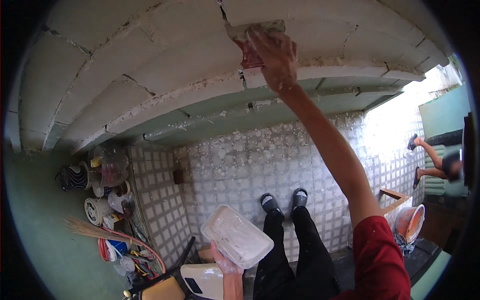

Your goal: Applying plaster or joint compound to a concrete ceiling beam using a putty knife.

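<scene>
Far out in front, my right hand (276,57) presses against the block wall (175,65). Under its palm is a flat red piece (251,58), partly hidden by the hand, so its exact kind is unclear. Damp grey filler (272,25) is smeared over the wall by the fingers, next to a dark crack. Low and near, my left hand (227,264) grips the near edge of a white plastic tub (237,235), its inside coated with white paste. White smears mark both hands.
White splatters dot the tiled floor (240,165). To the left stand buckets (97,210), a straw broom (85,227) and tools. An orange-lined bucket (410,222) sits at the right. Another person's legs (430,160) show at far right.
</scene>
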The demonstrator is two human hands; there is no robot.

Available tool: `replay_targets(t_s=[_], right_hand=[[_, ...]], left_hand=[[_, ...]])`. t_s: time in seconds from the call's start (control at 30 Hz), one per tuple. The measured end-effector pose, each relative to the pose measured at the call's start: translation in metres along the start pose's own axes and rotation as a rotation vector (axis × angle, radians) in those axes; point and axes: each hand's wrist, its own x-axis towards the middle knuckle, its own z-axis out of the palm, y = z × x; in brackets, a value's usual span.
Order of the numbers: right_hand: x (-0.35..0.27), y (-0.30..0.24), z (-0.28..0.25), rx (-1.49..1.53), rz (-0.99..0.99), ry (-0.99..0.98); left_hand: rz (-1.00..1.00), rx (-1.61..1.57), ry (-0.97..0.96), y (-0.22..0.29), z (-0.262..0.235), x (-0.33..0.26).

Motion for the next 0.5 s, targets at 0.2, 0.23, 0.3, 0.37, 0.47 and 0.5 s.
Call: replay_targets(t_s=[0.2, 0.23, 0.3, 0.37, 0.47, 0.5], right_hand=[[-0.069, 0.014, 0.012, 0.017, 0.119, -0.145], [-0.077, 0.020, 0.008, 0.010, 0.112, -0.175], [-0.076, 0.020, -0.010, 0.571, 0.389, -0.077], [-0.076, 0.036, -0.021, 0.686, 0.598, 0.207], [-0.072, 0.108, -0.018, 0.440, 0.768, 0.409], [-0.072, 0.121, -0.018, 0.637, 1.025, 0.446]], left_hand=[[0.005, 0.015, -0.011, -0.003, 0.003, -0.004], [0.021, 0.023, -0.016, -0.004, 0.005, -0.003], [0.044, 0.029, -0.003, -0.004, 0.000, -0.004], [0.014, 0.003, 0.011, -0.003, -0.006, -0.005], [-0.001, 0.015, -0.004, -0.005, -0.001, -0.007], [-0.004, 0.016, -0.004, -0.005, -0.003, -0.008]])
